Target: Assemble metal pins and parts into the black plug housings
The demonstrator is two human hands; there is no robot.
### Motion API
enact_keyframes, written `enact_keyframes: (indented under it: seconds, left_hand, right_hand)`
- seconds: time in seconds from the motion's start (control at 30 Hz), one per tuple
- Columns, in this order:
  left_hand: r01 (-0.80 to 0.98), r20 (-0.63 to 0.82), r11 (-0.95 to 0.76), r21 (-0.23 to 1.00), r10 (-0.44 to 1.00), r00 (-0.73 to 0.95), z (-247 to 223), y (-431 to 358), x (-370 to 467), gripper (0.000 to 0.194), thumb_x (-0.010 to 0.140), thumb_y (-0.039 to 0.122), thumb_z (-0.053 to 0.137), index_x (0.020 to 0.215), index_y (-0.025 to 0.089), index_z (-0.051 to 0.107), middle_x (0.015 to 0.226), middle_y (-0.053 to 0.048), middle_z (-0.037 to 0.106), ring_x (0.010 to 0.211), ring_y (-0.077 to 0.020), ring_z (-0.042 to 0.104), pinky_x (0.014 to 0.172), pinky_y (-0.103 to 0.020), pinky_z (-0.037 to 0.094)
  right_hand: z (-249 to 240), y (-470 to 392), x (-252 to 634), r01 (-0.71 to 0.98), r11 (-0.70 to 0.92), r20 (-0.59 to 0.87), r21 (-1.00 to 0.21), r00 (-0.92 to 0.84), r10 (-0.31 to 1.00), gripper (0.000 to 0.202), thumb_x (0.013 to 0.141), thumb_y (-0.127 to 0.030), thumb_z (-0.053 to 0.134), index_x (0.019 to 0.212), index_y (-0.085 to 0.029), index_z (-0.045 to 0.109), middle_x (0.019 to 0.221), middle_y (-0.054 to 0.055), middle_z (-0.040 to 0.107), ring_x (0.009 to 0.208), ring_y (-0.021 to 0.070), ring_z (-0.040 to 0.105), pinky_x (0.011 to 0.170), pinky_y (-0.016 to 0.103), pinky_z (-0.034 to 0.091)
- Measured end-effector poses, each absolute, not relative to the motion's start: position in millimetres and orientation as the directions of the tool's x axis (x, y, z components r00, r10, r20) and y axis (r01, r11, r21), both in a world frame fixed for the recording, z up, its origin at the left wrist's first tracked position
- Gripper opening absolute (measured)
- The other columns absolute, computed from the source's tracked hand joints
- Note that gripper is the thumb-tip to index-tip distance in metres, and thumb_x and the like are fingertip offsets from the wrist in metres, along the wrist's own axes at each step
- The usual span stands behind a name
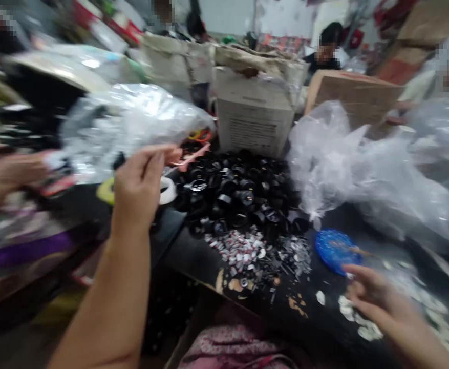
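Observation:
My left hand (140,179) is raised over the left part of the table, its fingertips pressed together near a pink-rimmed tray (194,156). What they pinch, if anything, cannot be made out. On the right, my right hand (378,300) has its thumb and fingers drawn together, with a tiny pale spot at the tips too small to name. It is just below a round blue dish (335,250) with a thin stick across it, and over flat whitish pieces (368,328). Between the hands lie a heap of black round parts (239,189) and small white-and-red pieces (239,251).
Rolls of tape, one white (168,190) and one yellow (105,190), sit by my left wrist. Clear plastic bags (327,159) flank a carton (253,118) behind the heap. Another person's hands (13,171) are at the far left; other people sit farther back.

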State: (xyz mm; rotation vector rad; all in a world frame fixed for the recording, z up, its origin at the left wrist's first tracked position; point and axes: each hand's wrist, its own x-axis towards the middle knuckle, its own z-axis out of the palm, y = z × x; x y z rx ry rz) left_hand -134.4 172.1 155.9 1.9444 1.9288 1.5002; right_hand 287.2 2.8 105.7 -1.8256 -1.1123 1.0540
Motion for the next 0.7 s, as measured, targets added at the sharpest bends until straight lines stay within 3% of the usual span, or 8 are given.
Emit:
enact_keyframes:
  seconds: [0.07,0.1,0.2,0.27,0.37,0.47,0.7]
  left_hand:
    - [0.726,0.523,-0.085,0.682,0.751,-0.403,112,122,-165,0.047,0.103,0.044,0.031,0.124,0.011,0.058,0.11,-0.007,0.072,0.099,-0.0226,0.071,0.088,-0.04,0.058]
    - [0.705,0.487,-0.011,0.709,0.73,-0.478,91,104,-178,0.043,0.102,0.043,0.038,0.122,0.012,0.058,0.109,-0.009,0.071,0.096,-0.023,0.071,0.084,-0.042,0.058]
    - [0.652,0.361,0.175,0.738,0.714,-0.6,42,71,-206,0.03,0.095,0.037,0.057,0.114,0.015,0.063,0.105,-0.008,0.069,0.087,-0.0197,0.069,0.077,-0.041,0.058]
    - [0.648,0.309,0.253,0.719,0.718,-0.623,25,66,-214,0.027,0.094,0.034,0.06,0.112,0.015,0.064,0.109,-0.008,0.068,0.092,-0.0205,0.068,0.08,-0.042,0.057]
    - [0.678,0.296,0.317,0.664,0.721,-0.627,19,73,-215,0.028,0.093,0.033,0.06,0.116,0.017,0.063,0.12,-0.01,0.065,0.103,-0.0234,0.065,0.087,-0.046,0.054]
    - [0.713,0.288,0.346,0.61,0.742,-0.606,23,90,-210,0.035,0.092,0.033,0.062,0.124,0.018,0.059,0.129,-0.011,0.06,0.11,-0.0262,0.062,0.091,-0.049,0.053]
    - [0.743,0.291,0.239,0.625,0.812,-0.506,42,100,-200,0.034,0.092,0.033,0.062,0.122,0.018,0.06,0.124,-0.01,0.062,0.105,-0.025,0.064,0.088,-0.047,0.054]
  right_hand:
    - [96,-7,285,0.185,-0.228,-0.132,-0.956,0.423,0.897,0.042,0.051,-0.048,0.076,0.093,-0.05,0.067,0.081,0.01,0.064,0.081,0.0346,0.071,0.065,0.048,0.055]
    - [92,-9,280,0.14,-0.215,-0.139,-0.966,0.422,0.896,0.041,0.051,-0.05,0.075,0.09,-0.055,0.064,0.086,0.012,0.065,0.081,0.0345,0.071,0.061,0.046,0.054]
    - [75,-15,250,0.155,-0.311,-0.307,-0.938,0.049,0.95,0.04,0.063,-0.051,0.073,0.1,-0.039,0.064,0.085,0.007,0.065,0.064,0.0264,0.067,0.06,0.046,0.056]
    - [58,-22,228,0.132,-0.332,-0.347,-0.934,-0.114,0.931,0.047,0.072,-0.054,0.069,0.111,-0.03,0.061,0.083,0.005,0.064,0.058,0.0209,0.061,0.051,0.037,0.052]
    - [34,-36,206,0.054,-0.3,-0.304,-0.952,-0.076,0.95,0.051,0.078,-0.054,0.065,0.119,-0.026,0.056,0.082,0.002,0.062,0.058,0.017,0.057,0.046,0.029,0.044]
    - [20,-53,201,-0.005,-0.277,-0.277,-0.961,0.006,0.961,0.047,0.077,-0.053,0.066,0.113,-0.024,0.06,0.078,0.001,0.061,0.055,0.0156,0.055,0.046,0.027,0.041]
    - [0,-78,210,-0.02,-0.385,-0.38,-0.923,-0.121,0.917,0.047,0.074,-0.052,0.071,0.11,-0.024,0.064,0.077,0.001,0.063,0.059,0.017,0.06,0.057,0.03,0.047]
